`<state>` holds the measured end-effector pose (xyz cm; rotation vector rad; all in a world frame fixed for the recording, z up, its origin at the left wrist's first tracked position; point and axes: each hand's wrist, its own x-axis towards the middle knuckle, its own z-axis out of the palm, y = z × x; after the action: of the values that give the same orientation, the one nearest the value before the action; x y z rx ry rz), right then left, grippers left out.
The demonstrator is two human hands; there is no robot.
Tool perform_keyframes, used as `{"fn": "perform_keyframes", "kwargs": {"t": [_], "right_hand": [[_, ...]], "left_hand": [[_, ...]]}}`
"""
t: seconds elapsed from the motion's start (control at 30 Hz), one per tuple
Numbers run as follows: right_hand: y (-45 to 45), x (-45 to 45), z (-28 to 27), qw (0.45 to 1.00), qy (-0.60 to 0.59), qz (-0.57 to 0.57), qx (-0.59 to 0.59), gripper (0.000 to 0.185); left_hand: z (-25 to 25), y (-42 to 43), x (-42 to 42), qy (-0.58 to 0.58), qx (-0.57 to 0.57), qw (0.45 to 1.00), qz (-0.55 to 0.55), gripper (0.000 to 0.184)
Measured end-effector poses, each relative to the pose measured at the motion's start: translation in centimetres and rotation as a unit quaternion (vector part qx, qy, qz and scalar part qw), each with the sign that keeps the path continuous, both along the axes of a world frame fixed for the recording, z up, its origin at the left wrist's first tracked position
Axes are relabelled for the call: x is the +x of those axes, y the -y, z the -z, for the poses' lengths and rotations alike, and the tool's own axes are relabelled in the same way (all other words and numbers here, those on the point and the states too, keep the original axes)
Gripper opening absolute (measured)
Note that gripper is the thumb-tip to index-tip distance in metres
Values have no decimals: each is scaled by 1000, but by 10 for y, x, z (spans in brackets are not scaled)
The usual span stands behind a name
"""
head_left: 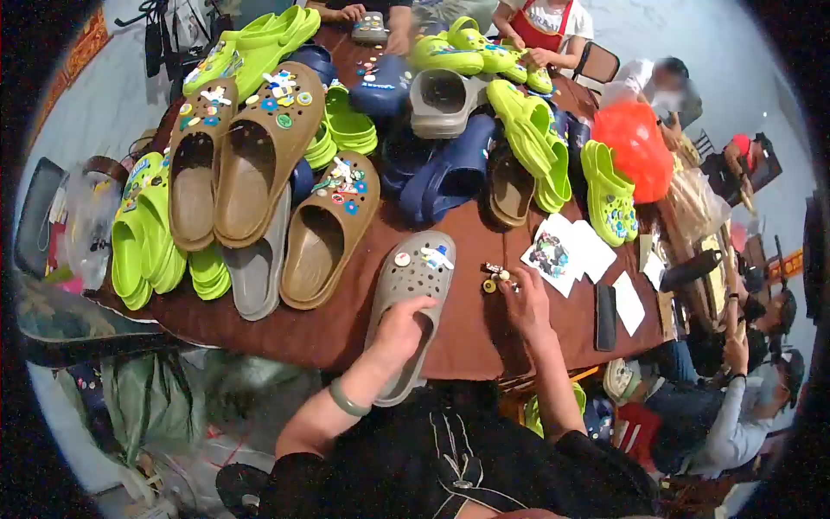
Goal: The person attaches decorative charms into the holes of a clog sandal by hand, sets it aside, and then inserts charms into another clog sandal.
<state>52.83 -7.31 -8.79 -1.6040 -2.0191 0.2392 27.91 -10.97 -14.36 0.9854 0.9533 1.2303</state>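
Note:
A grey clog (pixel 411 281) with round holes lies toe-away near the table's front edge. Two charms, one round and one blue and white, sit on its toe. My left hand (pixel 399 333) is closed on the clog, with the thumb across its upper and the rest of the grip partly hidden. To the right, a few small shoe charms (pixel 491 282) lie on the brown cloth. My right hand (pixel 529 307) has its curled fingertips on the near side of these charms, pinching at one; the fingers partly cover it.
Brown clogs (pixel 333 233) with charms and stacked lime-green clogs (pixel 143 229) crowd the left. Navy clogs (pixel 448 177) lie behind. White charm sheets (pixel 553 255) and a black case (pixel 605 317) are at right, near a red plastic bag (pixel 635 151). Other people work around the table.

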Motion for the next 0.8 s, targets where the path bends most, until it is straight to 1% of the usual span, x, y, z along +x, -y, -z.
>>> {"fn": "perform_keyframes", "kwargs": {"t": [0.03,0.07,0.1,0.13,0.17,0.2,0.27,0.3,0.33,0.43,0.47,0.53,0.57,0.63,0.7,0.77,0.8], "right_hand": [[4,4,3,999,-8,50,-16,46],[8,10,2,999,29,32,6,56],[10,14,8,998,50,29,27,58],[12,18,20,996,71,27,47,60],[12,21,27,993,93,25,67,62],[11,20,29,995,73,21,62,62],[7,13,33,998,43,9,47,57],[3,10,36,999,27,3,40,54],[-2,7,39,998,22,-5,52,45],[-10,-4,43,998,-48,-24,45,37],[-11,-8,44,996,-52,-9,77,28],[-14,-2,48,990,-116,-26,79,25],[-14,1,53,986,-149,-30,73,24],[-12,0,41,988,-155,6,7,22],[-12,1,45,984,-161,8,73,22],[-12,5,48,981,-189,8,33,20],[-10,5,47,980,-195,16,30,19]], "left_hand": [[-1,-1,1,61,-36,998,-4,32],[-3,-2,2,121,-72,990,-12,30],[-22,-3,4,223,-141,964,-27,29],[-32,-4,5,321,-209,923,-41,27],[-29,-2,5,288,-153,945,-22,25],[-25,1,3,255,-97,962,-3,24],[-23,3,2,248,-71,966,13,22],[-28,2,3,276,-101,956,9,22],[-30,1,2,303,-130,944,3,22],[-28,7,1,255,-34,966,21,23],[-30,6,1,260,-87,962,3,24],[-41,-2,1,263,-200,943,-32,27],[-42,-4,1,254,-201,945,-46,28],[-39,-3,2,232,-220,945,-72,31],[-50,-4,3,272,-222,935,-51,29],[-49,-4,4,267,-186,944,-51,26],[-48,-4,2,280,-135,950,-14,25]]}}
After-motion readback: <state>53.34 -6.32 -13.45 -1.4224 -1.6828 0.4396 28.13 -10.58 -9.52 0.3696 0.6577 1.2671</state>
